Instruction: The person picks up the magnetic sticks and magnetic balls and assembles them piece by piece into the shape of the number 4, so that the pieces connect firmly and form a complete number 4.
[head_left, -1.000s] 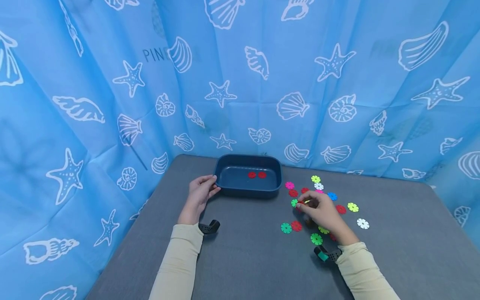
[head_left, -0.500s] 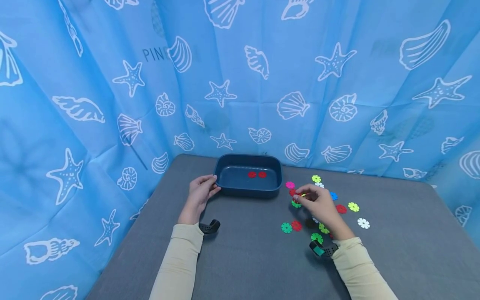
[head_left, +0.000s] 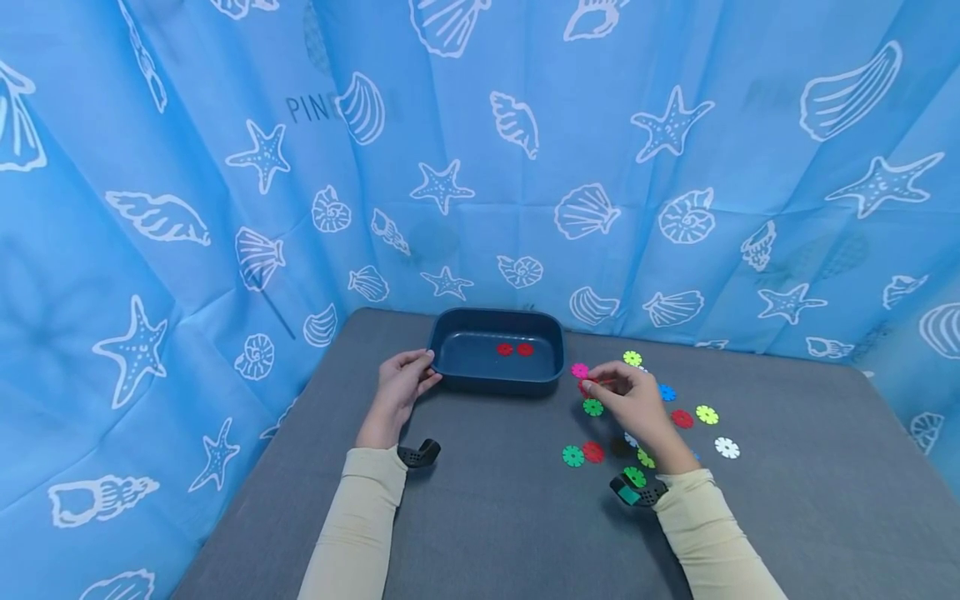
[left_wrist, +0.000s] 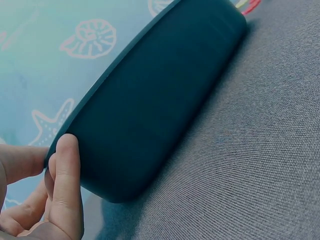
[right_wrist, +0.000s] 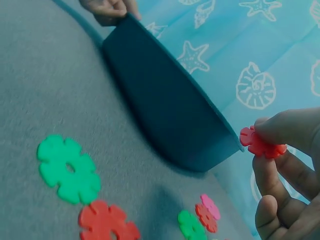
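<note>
My left hand (head_left: 401, 387) pinches the left front corner of a dark blue rectangular bin (head_left: 497, 387), thumb at the rim and fingers against the outer wall. Two red notched discs (head_left: 505, 349) lie flat on the bin's floor. Between the thumb and fingers of my right hand (head_left: 636, 408) is a red notched plastic disc (right_wrist: 262, 144), held up above the table to the right of the bin. Under and around this hand lie flat discs of the same shape, among them a green disc (head_left: 592, 407) and a pink disc (head_left: 580, 371). The hand hides part of the scatter.
Nearer me lie a teal-green disc (head_left: 573, 456) and a red disc (head_left: 593, 452), side by side. Further right are a blue disc (head_left: 667, 392), a yellow disc (head_left: 707, 414) and a white disc (head_left: 727, 447). Behind the grey table (head_left: 480, 517) hangs a blue shell-print curtain (head_left: 480, 125).
My right hand has risen from the scattered discs with a red disc and shifted slightly left and away from me. My left hand and the bin have stayed in place.
</note>
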